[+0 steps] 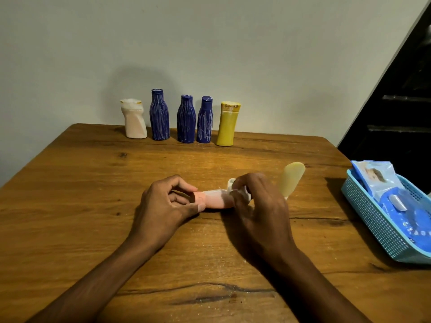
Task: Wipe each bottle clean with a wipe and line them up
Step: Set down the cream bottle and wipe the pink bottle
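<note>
Wiping: we judge this the wiping step, with the pink bottle (pixel 215 200) lying sideways at the table's (pixel 93 183) near middle.
Left hand (pixel 168 206): fingers and thumb curled, pinching the bottle's left end to steady it.
Right hand (pixel 258 201): closed round a white wipe (pixel 235 188), pressed onto the bottle's right end.
Bottle and grip: it spans the gap between our hands, held at both ends, just above the wood or on it; we cannot tell which.
Row: five bottles (pixel 186 118) stand upright along the far edge, white at left, yellow at right.
Waiting: a pale bottle (pixel 292 178) just right of our right hand.
Next: we'd say finish this one, then stand it at an end of the row.
Basket (pixel 373 220): far right, holding the wipe pack (pixel 382 183).
</note>
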